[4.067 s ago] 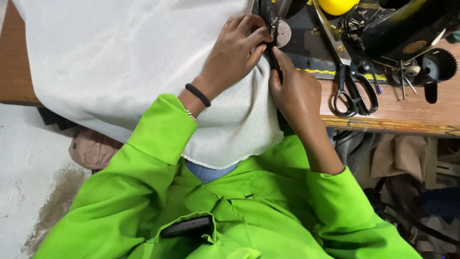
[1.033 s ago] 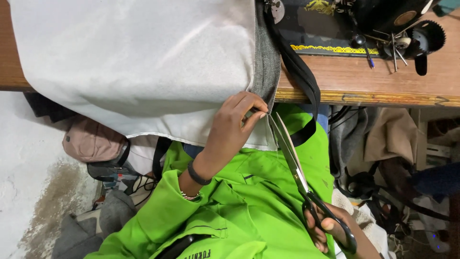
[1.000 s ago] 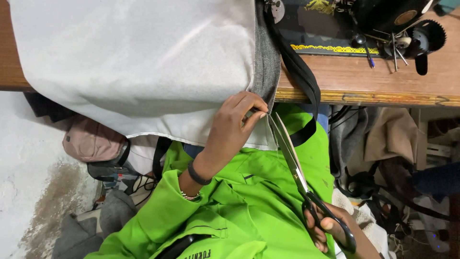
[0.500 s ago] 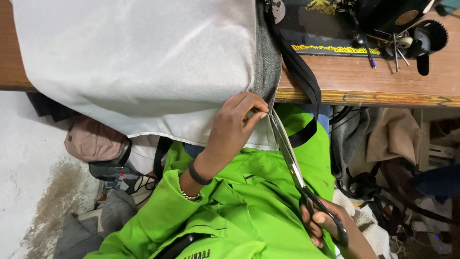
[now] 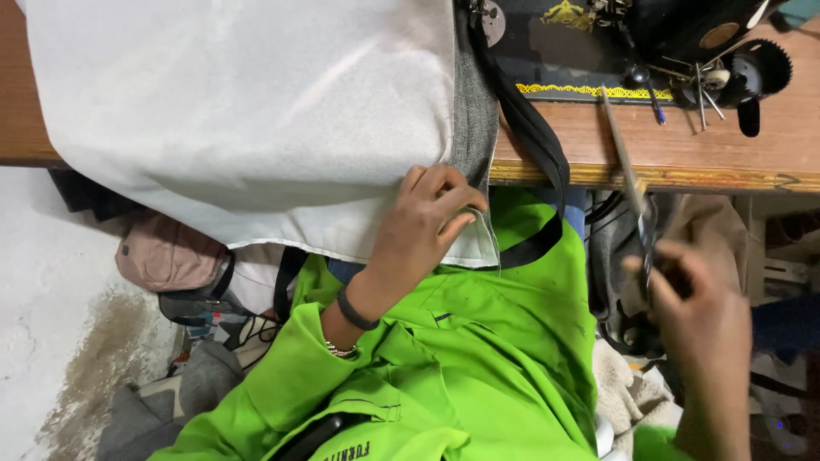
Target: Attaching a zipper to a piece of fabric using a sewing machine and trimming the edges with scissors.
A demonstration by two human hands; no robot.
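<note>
A large white fabric [image 5: 248, 119] with a grey layer [image 5: 474, 111] beneath hangs over the front edge of a wooden table [image 5: 683, 154]. My left hand [image 5: 423, 230] pinches the lower corner of this fabric just below the table edge. A black strap [image 5: 534, 145] runs from the sewing machine [image 5: 615, 34] down past that corner. My right hand [image 5: 696, 316], blurred by motion, grips the handles of long scissors [image 5: 628, 175], whose blades point up over the table edge to the right of the fabric.
Small metal tools [image 5: 705, 90] and a black toothed wheel [image 5: 760, 68] lie on the table at the upper right. A yellow-marked ruler strip [image 5: 581, 89] lies along the machine base. A pinkish bag [image 5: 166, 256] and dark items sit on the floor at the left.
My right hand has swung the scissors from beside the fabric corner up and to the right, over the table edge. My left hand still holds the fabric corner.
</note>
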